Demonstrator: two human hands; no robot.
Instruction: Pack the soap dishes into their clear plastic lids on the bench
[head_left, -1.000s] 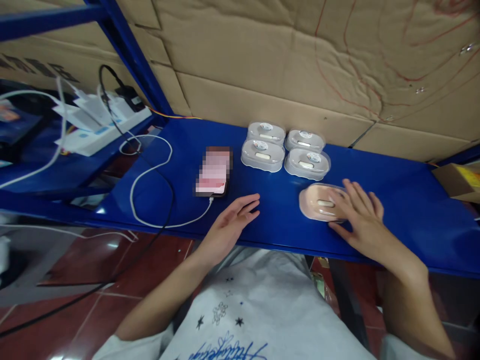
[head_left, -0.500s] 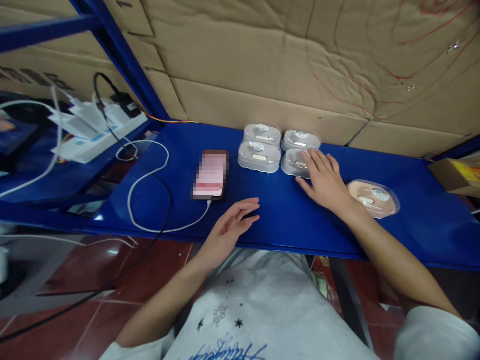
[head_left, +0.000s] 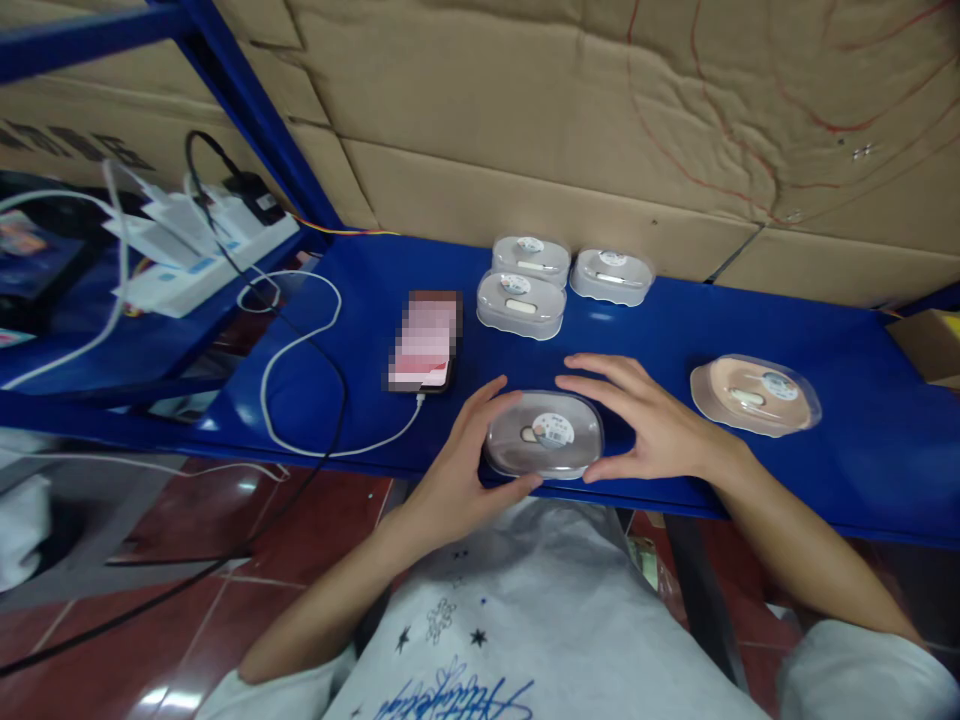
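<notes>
A clear-lidded oval lunch box point(head_left: 544, 434) sits near the blue desk's point(head_left: 870, 460) front edge — left hand point(head_left: 469, 465) holding its left end, right hand point(head_left: 656, 420) spread wide at its right.

blue table point(head_left: 885, 470), three grey boxes point(head_left: 521, 306) behind, front grey box point(head_left: 517, 428), peach box point(head_left: 727, 380), phone point(head_left: 427, 345), cable point(head_left: 264, 390)

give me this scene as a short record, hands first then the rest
left hand: cupped around left end of near grey container, contact unclear
right hand: open at its right end
near grey container: by front edge of blue table
back containers: three grey, near the cardboard
peach container: right of the near one
phone: left of containers, white cable plugged in
</notes>
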